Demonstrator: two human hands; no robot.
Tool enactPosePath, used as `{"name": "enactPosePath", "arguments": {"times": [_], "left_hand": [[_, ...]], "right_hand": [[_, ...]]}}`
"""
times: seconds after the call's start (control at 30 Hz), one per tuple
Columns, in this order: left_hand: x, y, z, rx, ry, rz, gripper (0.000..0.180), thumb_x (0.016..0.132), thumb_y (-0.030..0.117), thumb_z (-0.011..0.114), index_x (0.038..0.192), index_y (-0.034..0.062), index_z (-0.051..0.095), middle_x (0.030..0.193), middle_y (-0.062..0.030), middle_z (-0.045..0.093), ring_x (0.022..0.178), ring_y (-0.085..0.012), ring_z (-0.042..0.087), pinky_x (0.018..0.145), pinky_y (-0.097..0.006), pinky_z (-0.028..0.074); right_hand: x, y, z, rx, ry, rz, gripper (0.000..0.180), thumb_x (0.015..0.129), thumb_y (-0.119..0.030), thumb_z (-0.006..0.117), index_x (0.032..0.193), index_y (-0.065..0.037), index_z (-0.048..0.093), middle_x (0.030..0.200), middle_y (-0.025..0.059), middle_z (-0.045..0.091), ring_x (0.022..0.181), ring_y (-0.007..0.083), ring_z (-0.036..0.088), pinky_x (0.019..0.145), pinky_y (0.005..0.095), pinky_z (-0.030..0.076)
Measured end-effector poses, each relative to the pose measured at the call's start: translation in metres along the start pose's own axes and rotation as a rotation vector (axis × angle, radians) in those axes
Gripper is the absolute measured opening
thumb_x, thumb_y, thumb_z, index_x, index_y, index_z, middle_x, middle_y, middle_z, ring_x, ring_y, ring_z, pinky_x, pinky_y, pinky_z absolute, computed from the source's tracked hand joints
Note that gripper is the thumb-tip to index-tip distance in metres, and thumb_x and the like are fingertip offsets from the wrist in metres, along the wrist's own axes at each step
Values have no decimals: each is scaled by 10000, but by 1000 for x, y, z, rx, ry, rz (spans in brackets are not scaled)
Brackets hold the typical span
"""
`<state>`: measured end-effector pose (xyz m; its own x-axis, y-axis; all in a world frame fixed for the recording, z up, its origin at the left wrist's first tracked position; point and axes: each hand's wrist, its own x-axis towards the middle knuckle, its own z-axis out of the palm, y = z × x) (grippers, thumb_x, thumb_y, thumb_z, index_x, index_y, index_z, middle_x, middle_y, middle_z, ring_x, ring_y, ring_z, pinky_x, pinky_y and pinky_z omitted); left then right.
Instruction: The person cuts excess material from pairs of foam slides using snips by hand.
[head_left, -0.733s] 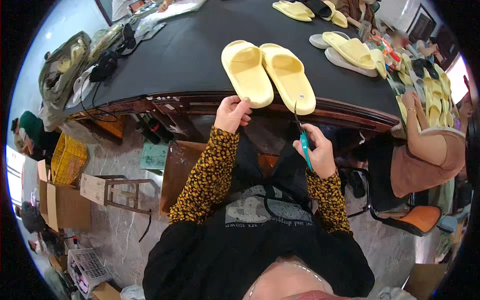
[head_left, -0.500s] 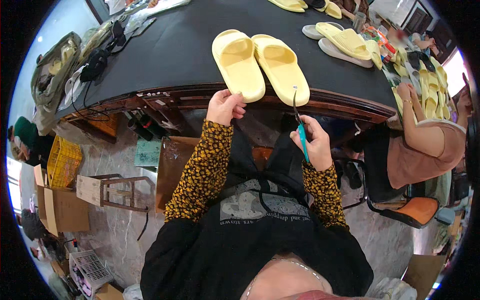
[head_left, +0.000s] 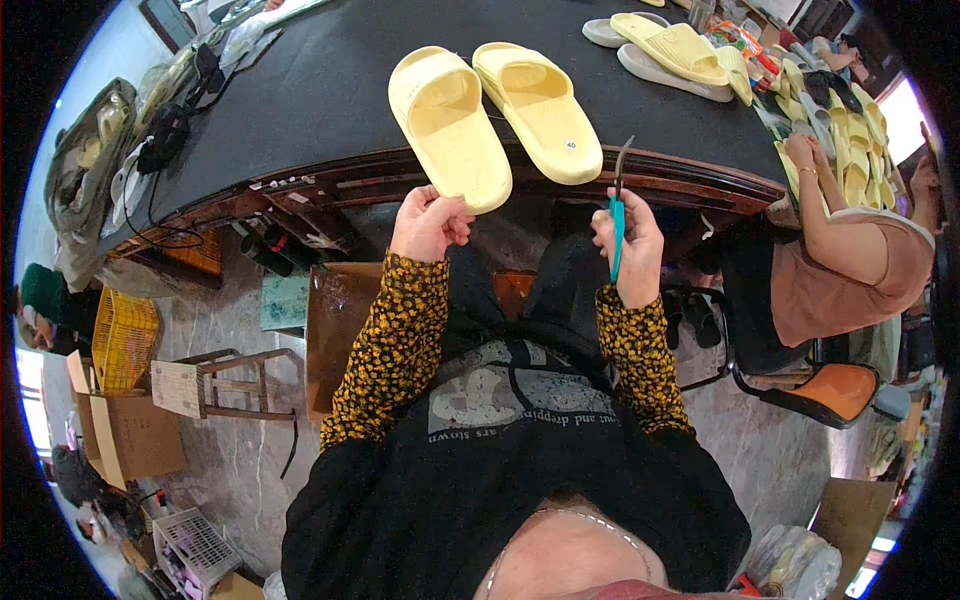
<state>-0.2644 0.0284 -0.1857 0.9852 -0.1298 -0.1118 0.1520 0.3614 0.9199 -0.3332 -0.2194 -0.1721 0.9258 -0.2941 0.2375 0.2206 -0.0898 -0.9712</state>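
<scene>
Two yellow slide slippers lie side by side near the front edge of the dark table, toes pointing away from me. My left hand (head_left: 430, 222) pinches the heel of the left slipper (head_left: 460, 150) between thumb and fingers, where it juts over the table edge. The right slipper (head_left: 545, 120) bears a small white sticker on its heel, and no hand touches it. In my right hand (head_left: 640, 245) are small teal-handled scissors (head_left: 616, 235), their thin curved blades pointing up, just right of that slipper's heel and apart from it.
Yellow and grey slippers (head_left: 675, 60) sit at the table's (head_left: 300, 90) far right. Beyond them a seated co-worker (head_left: 840, 230) is beside a slipper pile (head_left: 850, 140). Bags and cables (head_left: 165, 140) lie on the left. A wooden stool (head_left: 215, 385) and cardboard box (head_left: 130, 430) stand on the floor.
Both slippers appear further left in view. The scissors have come away from the right slipper's stickered heel and now point up beside it. My left hand keeps hold of the left slipper's heel.
</scene>
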Motion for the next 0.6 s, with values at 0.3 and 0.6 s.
{"name": "enactPosePath", "arguments": {"times": [0.3,0.6], "left_hand": [[-5,-3,-2,20,-6,-28,236,815,94,573,974,-42,462,713,-137,596,527,-180,545,484,-299,459],[-7,-1,1,37,27,-53,275,815,85,578,1012,-51,443,732,-146,596,534,-184,539,497,-303,456]], "right_hand": [[32,15,8,148,125,71,475,835,-247,690,1179,4,481,817,47,614,628,84,575,502,193,429],[50,18,17,258,132,49,482,814,-231,709,1169,11,491,837,56,598,628,111,585,505,222,464]]}}
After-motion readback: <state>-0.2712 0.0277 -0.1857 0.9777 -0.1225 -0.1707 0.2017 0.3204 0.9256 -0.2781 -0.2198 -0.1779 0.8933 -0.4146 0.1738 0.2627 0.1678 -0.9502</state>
